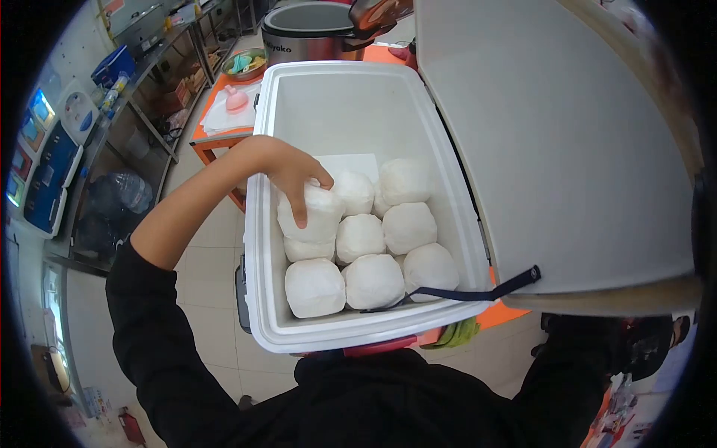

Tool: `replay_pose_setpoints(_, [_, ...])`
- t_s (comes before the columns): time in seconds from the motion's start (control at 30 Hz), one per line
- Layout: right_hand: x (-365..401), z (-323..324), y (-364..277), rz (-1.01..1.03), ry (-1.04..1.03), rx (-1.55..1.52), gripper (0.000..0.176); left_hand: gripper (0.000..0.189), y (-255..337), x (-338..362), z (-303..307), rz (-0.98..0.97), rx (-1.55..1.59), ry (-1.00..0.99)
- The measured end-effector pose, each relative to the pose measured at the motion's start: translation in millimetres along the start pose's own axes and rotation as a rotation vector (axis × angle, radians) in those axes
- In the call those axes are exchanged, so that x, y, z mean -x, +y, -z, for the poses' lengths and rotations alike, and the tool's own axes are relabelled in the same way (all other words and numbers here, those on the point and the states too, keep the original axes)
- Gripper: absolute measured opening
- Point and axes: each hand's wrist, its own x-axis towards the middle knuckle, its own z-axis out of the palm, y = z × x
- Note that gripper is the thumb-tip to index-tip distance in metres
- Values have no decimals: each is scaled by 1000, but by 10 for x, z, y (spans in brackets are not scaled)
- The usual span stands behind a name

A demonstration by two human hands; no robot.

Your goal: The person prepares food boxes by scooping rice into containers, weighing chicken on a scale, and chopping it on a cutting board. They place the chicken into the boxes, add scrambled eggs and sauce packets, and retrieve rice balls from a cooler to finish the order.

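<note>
My left hand (299,179) reaches over the left wall of a white cooler box (340,73). Its fingers and thumb are wrapped round the top of a white, rounded block that looks like a trimmed young coconut (310,218). This coconut sits higher than its neighbours, above another one. Several similar coconuts (375,282) lie packed in the box, with a flat white piece (351,162) behind them. The cooler's lid (560,149) stands open on the right. My right sleeve goes behind the lid, which hides my right hand.
A dark strap (478,294) hangs across the box's front right rim. Behind the box are a large silver cooker (306,33), a metal bowl (245,64) and a pink funnel-shaped thing (236,99) on an orange table (200,134). Metal shelving (153,127) stands left.
</note>
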Motion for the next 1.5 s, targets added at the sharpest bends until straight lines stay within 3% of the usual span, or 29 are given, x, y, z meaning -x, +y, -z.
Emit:
replay_pose_setpoints(0.23, [579,327,-648,112,233,-103,27,76,252,200,-267,-13,-196,217])
replay_pose_setpoints(0.33, [710,352,-841,180,312,-169,26,79,119,489,-383,14,138,433])
replay_pose_setpoints(0.4, [729,344,-907,241,358,-225,25,69,-240,626,-587,-416,643,776])
replay_pose_setpoints(0.43, [723,305,-929,278,374,-256,25,60,-283,787,-756,-538,866,910])
replay_pose_setpoints(0.53, [560,-70,-1033,510,371,-465,24,36,164,1106,-1510,-921,1473,1558])
replay_pose_setpoints(0.6, [310,-527,-1122,865,317,-723,24,23,679,1238,-2000,-1277,1602,1848])
replay_pose_setpoints(0.63, [188,-765,-1205,1054,267,-785,24,27,764,1278,-2138,-1907,1509,1301])
replay_pose_setpoints(0.7, [2,-1039,-1683,1003,-21,-641,25,42,1197,1320,-2424,-1840,1157,1372])
replay_pose_setpoints(0.73, [-38,-1155,-1923,976,-143,-518,25,51,1535,1235,-2550,-1955,1420,1271])
replay_pose_setpoints(0.77, [-30,-1265,-2065,964,-181,-402,26,43,1901,1067,-2475,-1775,1171,1637])
replay_pose_setpoints(0.8, [19,-1269,-2158,955,-171,-326,27,35,2281,902,-2389,-1534,948,1983])
replay_pose_setpoints(0.83, [117,-1242,-2226,940,-107,-295,28,38,2587,734,-2326,-1427,947,2165])
replay_pose_setpoints(0.9, [502,-978,-2208,825,101,-298,28,45,3108,341,-2287,-1288,1150,2344])
replay_pose_setpoints(0.93, [725,-762,-2190,718,307,-309,27,49,3370,120,-2249,-1193,1283,2403])
replay_pose_setpoints(0.97, [1281,-341,-2043,611,163,-329,26,52,3635,-102,-2228,-1100,1432,2433])
replay_pose_setpoints(1.0, [2036,49,-1806,499,24,-351,26,56,3891,-321,-2274,-1008,1605,2423])
replay_pose_setpoints(1.07, [3236,80,-1213,649,458,-45,22,63,4438,-814,-2308,-875,1919,2306])
replay_pose_setpoints(1.1, [3676,22,-914,589,553,-40,18,67,4713,-1049,-2347,-845,2051,2174])
replay_pose_setpoints(1.13, [4216,-41,-491,310,369,-595,22,71,5020,-1322,-2330,-851,2183,2026])
replay_pose_setpoints(1.2, [5454,-180,-83,-108,280,-1862,33,67,5469,-1770,-2316,-820,1965,1535])
replay_pose_setpoints(1.27, [6341,-259,389,117,532,-201,43,60,6052,-2090,-2024,-732,1974,1073])
replay_pose_setpoints(1.3, [6691,-251,478,89,527,-216,43,59,6272,-2305,-1905,-711,2043,876])
replay_pose_setpoints(1.33, [6989,-267,549,-274,463,-414,44,58,6451,-2564,-1818,-690,2098,688])
replay_pose_setpoints(1.37, [7220,-301,664,-632,385,-604,45,58,6623,-2823,-1758,-672,2103,680])
replay_pose_setpoints(1.4, [7384,-411,858,-637,386,-612,45,58,6763,-3086,-1687,-668,2111,536])
replay_pose_setpoints(1.43, [7530,-589,1113,-860,606,-1202,40,59,6866,-3346,-1610,-664,2111,392])
replay_pose_setpoints(1.47, [7668,-719,1383,-1054,815,-1808,37,59,6955,-3608,-1541,-654,2111,391])
replay_pose_setpoints(1.5, [7847,-800,1693,-1060,812,-1815,37,59,7026,-3870,-1471,-633,2160,316])
